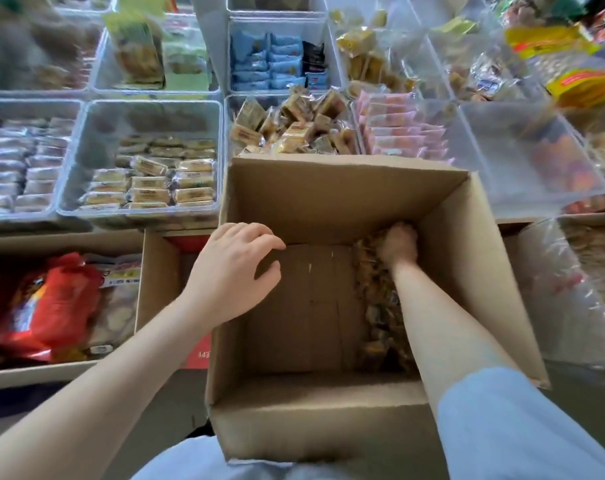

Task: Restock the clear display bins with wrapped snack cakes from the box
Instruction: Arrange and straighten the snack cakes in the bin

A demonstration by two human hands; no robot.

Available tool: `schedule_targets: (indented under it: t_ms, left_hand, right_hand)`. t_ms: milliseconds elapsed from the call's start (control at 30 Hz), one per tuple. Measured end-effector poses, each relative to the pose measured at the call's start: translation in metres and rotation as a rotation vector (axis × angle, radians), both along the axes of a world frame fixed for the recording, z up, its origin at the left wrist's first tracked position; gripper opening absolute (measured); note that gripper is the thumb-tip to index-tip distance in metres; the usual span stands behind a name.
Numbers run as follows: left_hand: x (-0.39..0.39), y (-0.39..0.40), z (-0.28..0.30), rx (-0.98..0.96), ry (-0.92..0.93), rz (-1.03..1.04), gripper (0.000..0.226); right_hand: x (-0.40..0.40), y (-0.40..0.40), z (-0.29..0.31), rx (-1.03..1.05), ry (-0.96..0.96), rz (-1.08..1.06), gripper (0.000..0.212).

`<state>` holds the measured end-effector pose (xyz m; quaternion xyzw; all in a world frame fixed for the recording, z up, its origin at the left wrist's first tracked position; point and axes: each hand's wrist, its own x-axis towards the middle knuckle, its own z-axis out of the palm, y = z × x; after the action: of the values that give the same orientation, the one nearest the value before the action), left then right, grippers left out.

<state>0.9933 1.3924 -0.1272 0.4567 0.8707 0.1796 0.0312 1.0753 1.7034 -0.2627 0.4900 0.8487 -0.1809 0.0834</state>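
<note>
Two bare forearms in view, both hands ungloved. No rings, watch or bands visible on left hand [237,268] or its wrist. Right hand [398,242] likewise plain, partly blurred. Pale blue sleeve [502,420] covers right upper arm, loose, ending near elbow. Same pale blue cloth [186,459] at bottom edge, over torso. Left sleeve not visible.
</note>
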Motion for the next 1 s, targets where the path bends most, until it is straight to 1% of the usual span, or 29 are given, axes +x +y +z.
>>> schedule_targets:
  t_ms: [67,133,200,267,333,367,433,500,567,633,667,700,733,767,800,867,933,1000]
  left_hand:
    - [0.0,0.003,-0.001,0.018,-0.002,-0.001,0.019]
    - [0.0,0.005,-0.001,0.03,0.006,-0.004,0.017]
    - [-0.001,0.007,-0.001,0.032,0.01,0.002,0.015]
    - [-0.002,0.007,0.0,0.026,0.01,0.007,0.015]
    - [-0.002,0.006,0.001,0.015,0.008,0.014,0.014]
    - [-0.002,0.006,0.001,0.014,0.008,0.014,0.015]
    - [-0.002,0.005,0.001,0.023,-0.007,0.018,0.023]
    - [-0.001,0.004,0.003,0.041,-0.061,0.048,0.042]
    - [-0.002,0.001,0.01,0.133,-0.209,0.09,0.063]
    - [-0.005,-0.001,0.022,0.301,-0.484,0.149,0.073]
    - [-0.009,-0.003,0.029,0.402,-0.623,0.189,0.073]
    - [-0.013,-0.004,0.037,0.493,-0.731,0.234,0.068]
    - [-0.02,-0.008,0.044,0.57,-0.82,0.281,0.057]
    - [-0.028,-0.013,0.051,0.63,-0.889,0.323,0.045]
    - [-0.039,-0.02,0.055,0.676,-0.94,0.353,0.038]
    - [-0.066,-0.041,0.056,0.704,-0.993,0.361,0.038]
    - [-0.097,-0.065,0.055,0.705,-1.026,0.343,0.044]
    - [-0.128,-0.089,0.053,0.709,-1.05,0.311,0.035]
  right_hand:
    - [0.001,0.005,-0.004,0.082,0.054,0.007,0.033]
    - [0.002,0.008,-0.004,0.13,0.032,0.069,0.029]
    - [0.003,0.007,0.0,0.132,0.006,0.134,0.025]
    - [0.003,0.002,0.008,0.091,-0.021,0.197,0.016]
    - [-0.004,-0.006,0.022,-0.055,-0.021,0.234,0.007]
    - [-0.008,-0.011,0.031,-0.155,0.001,0.241,0.009]
    - [-0.015,-0.022,0.055,-0.398,0.115,0.204,0.013]
    - [-0.017,-0.038,0.086,-0.701,0.275,0.156,0.013]
    - [-0.015,-0.053,0.118,-0.942,0.415,0.152,0.012]
    - [-0.017,-0.072,0.148,-1.077,0.506,0.18,0.015]
    - [-0.019,-0.083,0.161,-1.133,0.54,0.193,0.016]
    - [-0.023,-0.093,0.173,-1.184,0.564,0.202,0.018]
    - [-0.029,-0.105,0.184,-1.215,0.577,0.218,0.018]
    - [-0.035,-0.117,0.192,-1.202,0.574,0.241,0.019]
    - [-0.042,-0.128,0.199,-1.142,0.563,0.272,0.019]
    - [-0.062,-0.151,0.208,-0.922,0.551,0.331,0.018]
    - [-0.087,-0.175,0.216,-0.724,0.609,0.363,0.017]
    - [-0.116,-0.199,0.221,-0.683,0.643,0.452,0.022]
